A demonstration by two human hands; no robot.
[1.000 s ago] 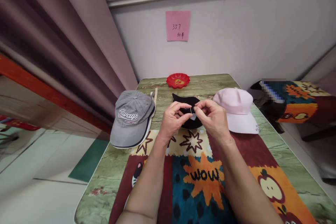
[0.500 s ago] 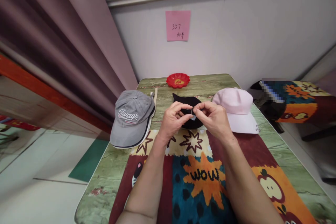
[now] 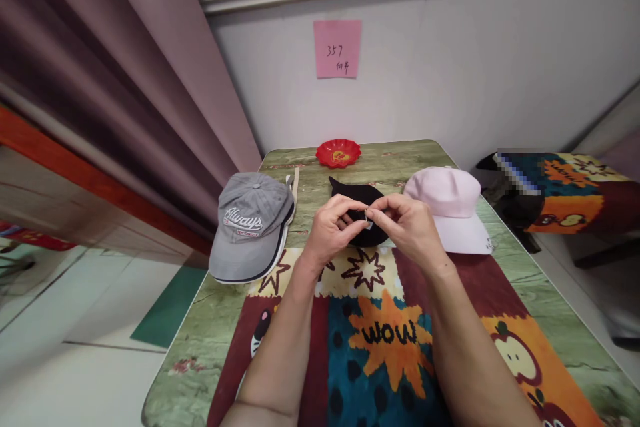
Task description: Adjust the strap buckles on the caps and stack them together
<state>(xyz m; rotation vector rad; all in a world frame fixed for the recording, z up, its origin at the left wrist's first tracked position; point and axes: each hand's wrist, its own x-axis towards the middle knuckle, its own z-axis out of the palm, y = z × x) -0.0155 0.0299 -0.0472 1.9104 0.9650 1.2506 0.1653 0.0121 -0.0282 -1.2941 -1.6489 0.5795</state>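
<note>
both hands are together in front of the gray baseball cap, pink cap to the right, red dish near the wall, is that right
Not the gray baseball cap: the head view shows the left hand and right hand together in front of the black item, with that cap to the left. The pink cap and red dish are as you said.

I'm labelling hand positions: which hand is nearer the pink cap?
Right. The right hand overlaps the left edge of the pink cap in view; the left hand is farther to its left.
</note>
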